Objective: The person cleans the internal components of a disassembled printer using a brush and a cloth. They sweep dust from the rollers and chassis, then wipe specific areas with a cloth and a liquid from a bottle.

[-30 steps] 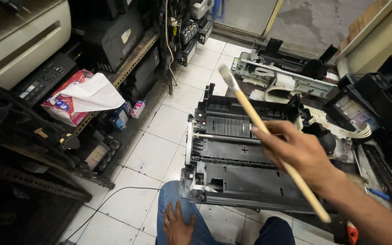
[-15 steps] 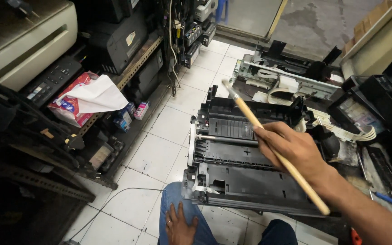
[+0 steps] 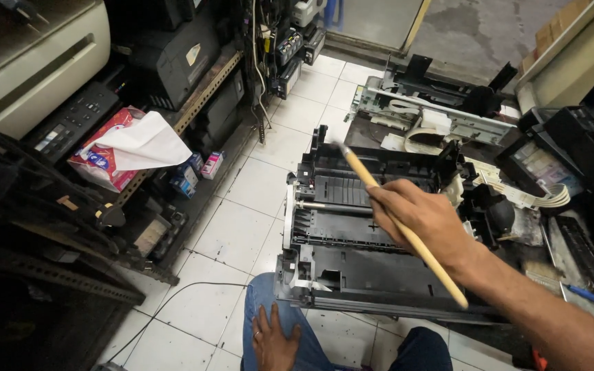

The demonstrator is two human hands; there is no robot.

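Note:
My right hand (image 3: 426, 223) grips a paintbrush (image 3: 359, 169) with a long wooden handle, bristle end pointing up and away, over the far edge of an opened black printer chassis (image 3: 338, 264). The chassis lies on the white tiled floor in front of my knees, its metal roller shaft showing at the left. My left hand (image 3: 273, 340) rests flat on my left knee in blue jeans, fingers spread, holding nothing.
Shelves at the left hold a beige printer (image 3: 29, 58), black printers (image 3: 177, 58) and a tissue pack (image 3: 115, 151). A stripped printer frame (image 3: 421, 103) lies beyond the chassis. More black parts and a white ribbon cable (image 3: 541, 196) crowd the right. A cable (image 3: 173, 295) crosses the floor.
My right hand has dropped slightly and swung the brush so its bristle tip sits lower, close over the chassis's far edge. The left hand stays on my knee.

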